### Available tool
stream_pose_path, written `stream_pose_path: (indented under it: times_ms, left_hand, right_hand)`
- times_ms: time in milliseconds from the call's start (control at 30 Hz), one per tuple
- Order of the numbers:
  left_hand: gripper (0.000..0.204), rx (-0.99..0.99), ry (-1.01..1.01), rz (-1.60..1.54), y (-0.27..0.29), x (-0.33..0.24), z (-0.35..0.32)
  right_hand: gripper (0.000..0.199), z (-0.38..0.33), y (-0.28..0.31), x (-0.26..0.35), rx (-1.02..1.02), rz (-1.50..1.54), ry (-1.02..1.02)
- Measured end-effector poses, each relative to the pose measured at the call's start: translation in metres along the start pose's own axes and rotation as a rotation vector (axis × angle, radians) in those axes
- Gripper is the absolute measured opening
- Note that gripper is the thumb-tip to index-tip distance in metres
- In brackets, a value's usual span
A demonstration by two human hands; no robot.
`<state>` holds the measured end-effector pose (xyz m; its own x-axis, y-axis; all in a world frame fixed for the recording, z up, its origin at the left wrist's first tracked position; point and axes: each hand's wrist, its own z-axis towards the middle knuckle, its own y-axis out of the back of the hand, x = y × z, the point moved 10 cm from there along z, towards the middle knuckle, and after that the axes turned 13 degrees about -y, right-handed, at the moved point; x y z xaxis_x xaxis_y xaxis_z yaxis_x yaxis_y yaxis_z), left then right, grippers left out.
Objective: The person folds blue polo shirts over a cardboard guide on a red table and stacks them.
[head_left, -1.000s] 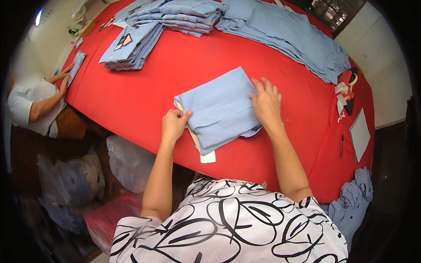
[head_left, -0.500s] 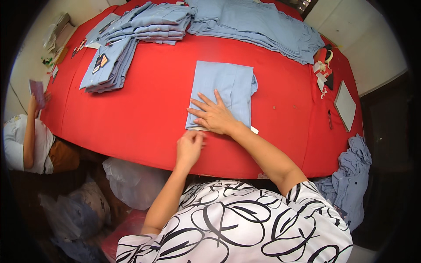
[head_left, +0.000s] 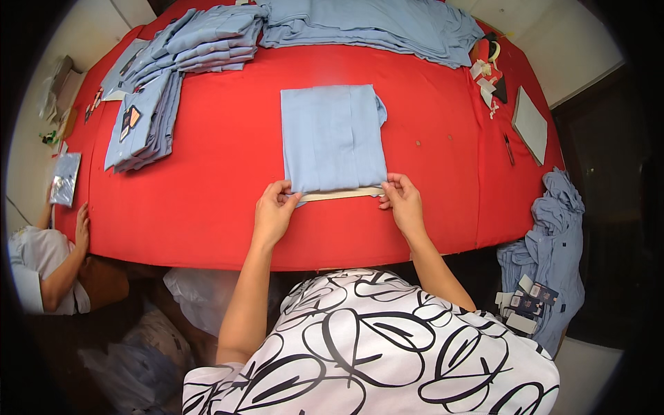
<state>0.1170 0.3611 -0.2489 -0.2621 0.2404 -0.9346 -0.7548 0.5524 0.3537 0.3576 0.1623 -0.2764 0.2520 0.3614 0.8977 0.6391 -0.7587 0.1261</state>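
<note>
A folded light-blue shirt (head_left: pixel 333 138) lies in front of me on the red-covered table (head_left: pixel 221 166). Along its near edge a pale strip, perhaps cardboard (head_left: pixel 342 195), sticks out from under the cloth. My left hand (head_left: pixel 274 211) pinches the shirt's near left corner between thumb and fingers. At the near right corner, my right hand (head_left: pixel 402 202) grips the cloth in the same way. A loose bulge of fabric shows at the shirt's far right side.
Stacks of folded blue shirts (head_left: pixel 149 121) with tags lie at the left; more blue garments (head_left: pixel 366 28) are spread along the far side. On the right are a white board (head_left: pixel 530 124), a pen (head_left: pixel 509 149) and scraps. At far left another person (head_left: pixel 52 266) holds a clear packet (head_left: pixel 66 180).
My right hand has left the top of the shirt and taken its near right corner. My left hand has closed on the near left corner. The whole view has shifted slightly.
</note>
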Motion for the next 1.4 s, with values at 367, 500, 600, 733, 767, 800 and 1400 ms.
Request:
stream_pose_path:
  times_ms: [367,500,600,733,767,800,1400]
  left_hand:
    - [0.029,-0.044,-0.212,0.225,0.004,-0.017,0.001]
    - [0.030,-0.008,-0.162,0.248,0.001,-0.017,0.002]
    - [0.031,0.008,-0.176,0.350,-0.002,-0.029,0.002]
    - [0.027,-0.059,-0.259,0.448,-0.002,-0.040,-0.002]
    - [0.028,-0.097,-0.277,0.460,0.000,-0.043,-0.003]
    - [0.033,-0.094,-0.349,0.558,-0.003,-0.055,-0.005]
    - [0.044,0.249,-0.839,0.710,-0.102,-0.080,-0.006]
  right_hand:
    - [0.035,-0.007,-0.012,0.033,-0.100,-0.368,0.085]
    - [0.034,-0.003,-0.012,0.032,-0.089,-0.449,0.121]
    - [0.033,0.002,-0.012,0.029,-0.115,-0.589,0.209]
    - [0.033,-0.007,-0.014,0.041,-0.087,-0.554,0.122]
    - [0.034,-0.009,-0.016,0.045,-0.056,-0.507,0.044]
    - [0.038,-0.007,-0.011,0.058,-0.102,-0.566,0.092]
    - [0.015,0.129,-0.041,0.108,-0.153,-0.257,0.128]
